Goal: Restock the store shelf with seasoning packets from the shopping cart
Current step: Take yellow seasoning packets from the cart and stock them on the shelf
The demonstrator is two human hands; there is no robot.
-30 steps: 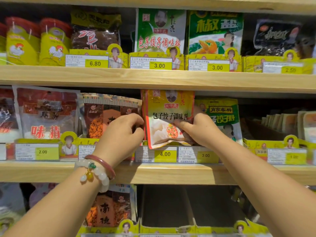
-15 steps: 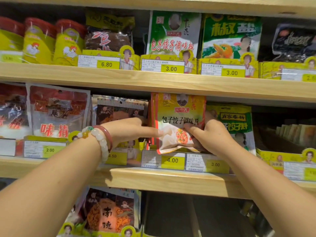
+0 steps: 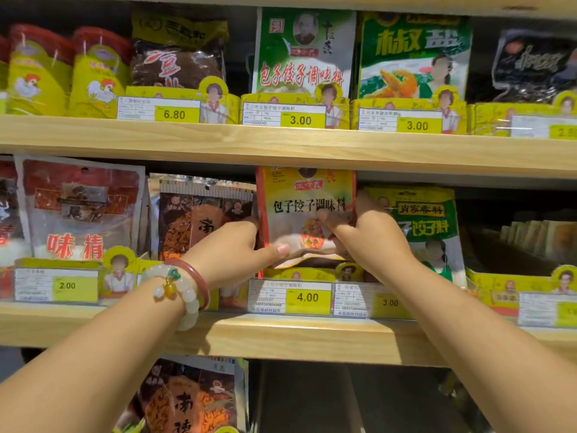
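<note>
Your left hand (image 3: 237, 245) and right hand (image 3: 365, 242) flank the upright yellow dumpling-seasoning packet (image 3: 306, 210) on the middle shelf (image 3: 281, 335), thumbs and curled fingers pinching its side edges, long axis vertical, both hands equally near.

The yellow packet (image 3: 307, 214) reads 包子饺子调味料; its price tag (image 3: 290, 296), at six o'clock, says 4.00. At twelve o'clock, the green packet (image 3: 304, 54) bears identical characters.

A glossy yellow-and-red plastic seasoning packet (image 3: 304, 210) with black Chinese lettering and a dumpling picture stands upright at the front edge of the middle pale wooden shelf (image 3: 281, 335), its bottom edge curling forward above the 4.00 price tag (image 3: 292, 296).
</note>
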